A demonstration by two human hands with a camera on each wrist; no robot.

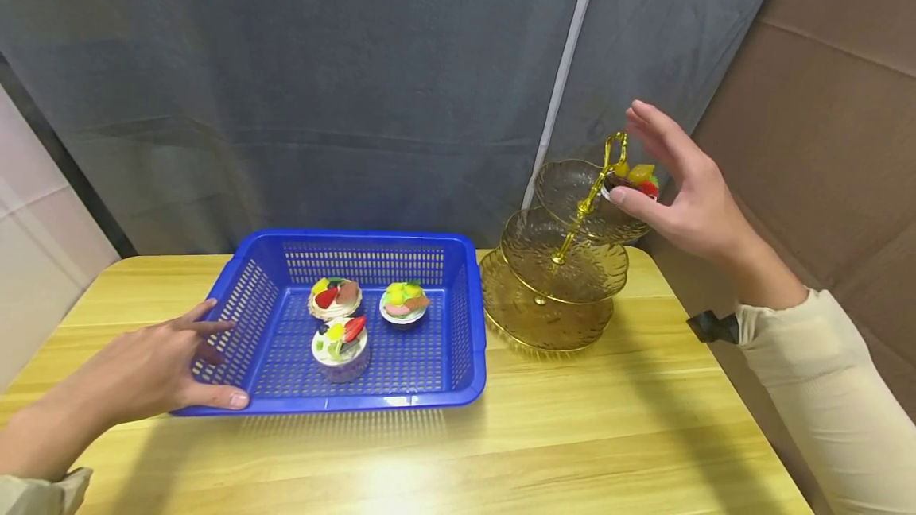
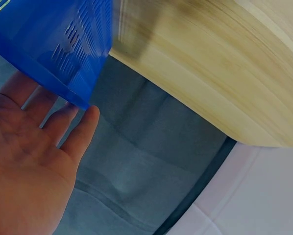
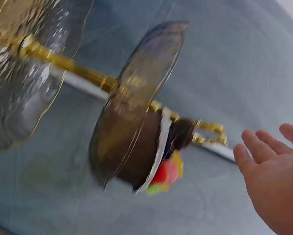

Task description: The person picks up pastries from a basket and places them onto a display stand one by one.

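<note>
My left hand (image 1: 153,368) is at the left end of a blue plastic basket (image 1: 472,324), thumb along its front left corner. In the left wrist view its fingers extend fairly straight against the basket's rim (image 2: 53,90). Inside the basket sit three fruit-topped cupcakes: one with a red slice (image 1: 335,299), one with yellow pieces (image 1: 404,304), one in a pale cup (image 1: 343,356). My right hand (image 1: 690,193) hovers by the top tier of a gold-trimmed three-tier stand (image 1: 554,324), fingers spread. A dark fruit-topped cupcake (image 3: 166,166) stands on that tier, apart from the hand in the right wrist view.
Everything stands on a light wooden table (image 1: 572,427). A grey curtain (image 1: 343,102) hangs behind it, with a brown cloth panel (image 1: 823,125) on the right. The stand's gold handle (image 1: 617,149) rises near the right fingers.
</note>
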